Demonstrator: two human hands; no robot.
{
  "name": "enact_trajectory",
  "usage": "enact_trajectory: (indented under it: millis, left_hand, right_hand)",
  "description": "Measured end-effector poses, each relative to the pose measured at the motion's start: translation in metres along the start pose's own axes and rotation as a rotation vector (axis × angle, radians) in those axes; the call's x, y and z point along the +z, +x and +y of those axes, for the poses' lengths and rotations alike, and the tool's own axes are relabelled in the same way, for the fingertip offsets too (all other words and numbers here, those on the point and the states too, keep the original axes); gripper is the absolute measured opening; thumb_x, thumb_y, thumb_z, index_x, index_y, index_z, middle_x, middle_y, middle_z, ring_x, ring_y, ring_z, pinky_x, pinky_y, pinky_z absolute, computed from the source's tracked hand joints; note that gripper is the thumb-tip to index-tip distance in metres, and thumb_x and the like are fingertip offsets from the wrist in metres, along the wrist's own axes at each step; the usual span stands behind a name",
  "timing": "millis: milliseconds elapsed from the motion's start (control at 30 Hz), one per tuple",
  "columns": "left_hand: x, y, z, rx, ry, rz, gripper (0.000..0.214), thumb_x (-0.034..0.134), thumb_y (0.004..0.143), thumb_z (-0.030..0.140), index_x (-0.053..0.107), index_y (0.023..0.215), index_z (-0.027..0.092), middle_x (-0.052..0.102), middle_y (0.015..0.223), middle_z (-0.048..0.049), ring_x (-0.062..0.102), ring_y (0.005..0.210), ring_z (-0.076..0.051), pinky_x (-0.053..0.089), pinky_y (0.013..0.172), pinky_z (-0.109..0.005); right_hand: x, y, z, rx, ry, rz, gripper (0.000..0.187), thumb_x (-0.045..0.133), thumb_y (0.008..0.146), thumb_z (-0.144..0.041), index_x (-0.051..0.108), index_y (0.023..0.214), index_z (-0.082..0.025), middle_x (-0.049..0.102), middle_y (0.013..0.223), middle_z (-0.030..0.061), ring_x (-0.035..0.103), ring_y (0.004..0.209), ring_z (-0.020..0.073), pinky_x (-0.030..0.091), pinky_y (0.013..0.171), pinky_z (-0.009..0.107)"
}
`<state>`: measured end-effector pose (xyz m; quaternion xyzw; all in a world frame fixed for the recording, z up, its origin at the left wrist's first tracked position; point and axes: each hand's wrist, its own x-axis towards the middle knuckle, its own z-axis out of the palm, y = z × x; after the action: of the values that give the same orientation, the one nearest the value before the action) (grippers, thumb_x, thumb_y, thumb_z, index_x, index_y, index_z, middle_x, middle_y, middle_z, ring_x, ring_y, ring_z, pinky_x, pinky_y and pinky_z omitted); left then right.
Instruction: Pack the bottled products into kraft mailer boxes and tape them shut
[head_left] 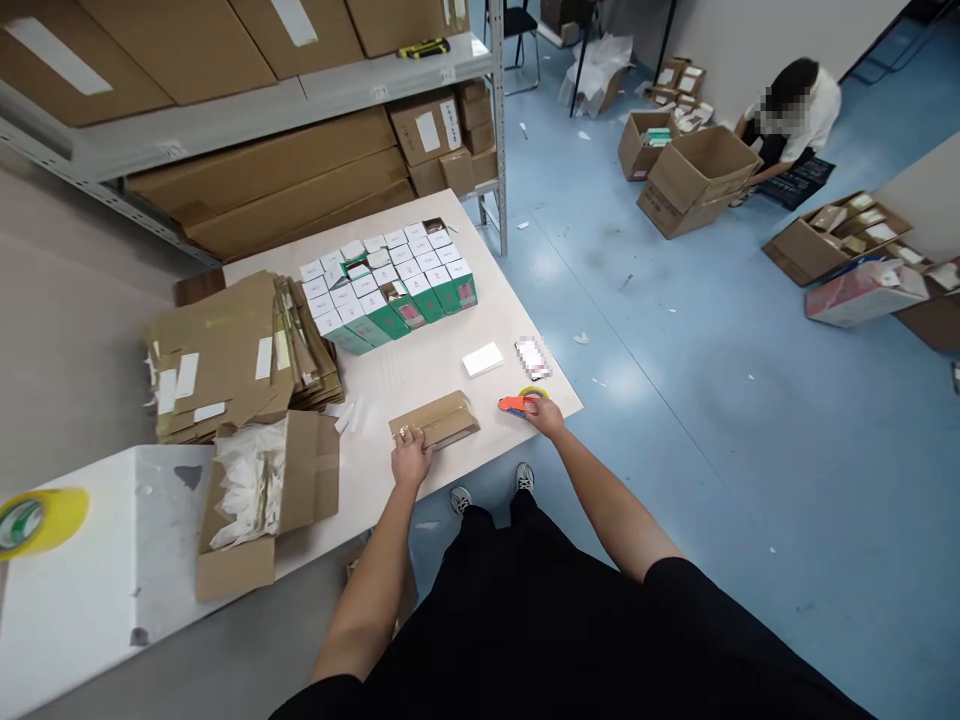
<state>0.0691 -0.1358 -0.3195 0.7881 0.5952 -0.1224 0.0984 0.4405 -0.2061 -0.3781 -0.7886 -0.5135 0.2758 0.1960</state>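
A small flat cardboard box (450, 412) with shiny tape on it lies near the front edge of the table. My left hand (411, 458) grips its left end, with the fingers over the top. My right hand (545, 415) is closed around an orange tape dispenser (514, 404) with a yellow roll, just above or on the table to the right of the box. Behind the box lie a white box (482, 360) and a phone-like flat item (532, 358), blurred out.
Rows of green-and-white boxes (390, 285) stand at the back of the table. Flattened cartons (217, 345) and an open carton with white paper (300, 470) are on the left. Shelving (330, 95) stands behind. On the floor, a person (814, 110) crouches by open cartons (694, 185).
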Motion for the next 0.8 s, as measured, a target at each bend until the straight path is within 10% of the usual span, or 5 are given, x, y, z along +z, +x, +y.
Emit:
enact_trajectory:
  millis: [167,333,500,800]
  left_hand:
    - [-0.008,0.01,-0.006,-0.01,0.018,-0.155,0.059,0.052,0.099,0.041,0.049,0.154,0.02,0.039,0.167,-0.0184,0.03,0.156,-0.038,0.045,0.115,-0.051]
    - [-0.012,0.019,-0.014,-0.05,-0.044,-0.349,0.074,0.062,0.092,0.048,0.042,0.159,0.023,0.026,0.173,-0.0162,0.02,0.161,-0.037,0.043,0.117,-0.05]
    - [-0.014,0.026,-0.015,-0.05,-0.146,-0.412,0.078,0.067,0.088,0.049,0.045,0.158,0.024,0.024,0.174,-0.0162,0.019,0.161,-0.038,0.038,0.12,-0.051]
    - [-0.008,0.025,-0.013,-0.081,-0.289,-0.442,0.085,0.068,0.086,0.048,0.039,0.163,0.026,0.011,0.177,-0.0138,0.007,0.163,-0.04,0.038,0.119,-0.058]
  right_hand:
    - [0.021,0.0,0.005,0.009,-0.077,-0.242,0.053,0.074,0.084,-0.026,0.061,0.134,-0.016,0.067,0.132,0.0154,0.061,0.125,0.0332,0.048,0.104,0.041]
    - [0.048,0.009,-0.005,0.151,-0.078,-0.158,0.056,0.072,0.088,-0.03,0.054,0.136,-0.007,0.062,0.136,0.0295,0.054,0.133,0.0405,0.034,0.117,0.055]
    - [0.036,0.017,-0.014,0.101,0.126,-0.108,0.048,0.057,0.097,-0.037,0.049,0.139,-0.012,0.068,0.126,0.0215,0.063,0.119,0.0374,0.045,0.106,0.055]
    - [0.046,-0.006,-0.14,-0.228,0.408,-0.215,0.083,0.068,0.09,-0.048,0.034,0.16,-0.02,0.059,0.147,0.0149,0.062,0.127,0.0299,0.051,0.107,0.043]
